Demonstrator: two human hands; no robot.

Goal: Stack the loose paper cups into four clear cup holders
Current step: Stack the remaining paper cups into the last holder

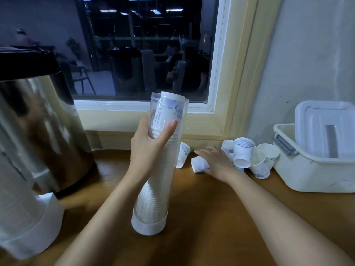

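A tall clear cup holder with a white base stands on the wooden counter, filled with stacked paper cups up to its top. My left hand grips it near the top. My right hand reaches to the back of the counter, its fingers lying over a white paper cup with a blue pattern that lies on its side. A pile of several loose cups sits just right of that hand. One more cup stands behind the holder. Another filled holder is at the near left.
A large steel urn with a black lid fills the left side. A white plastic bin with a lid leaning in it stands at the right. A window ledge and a wall close the back of the counter.
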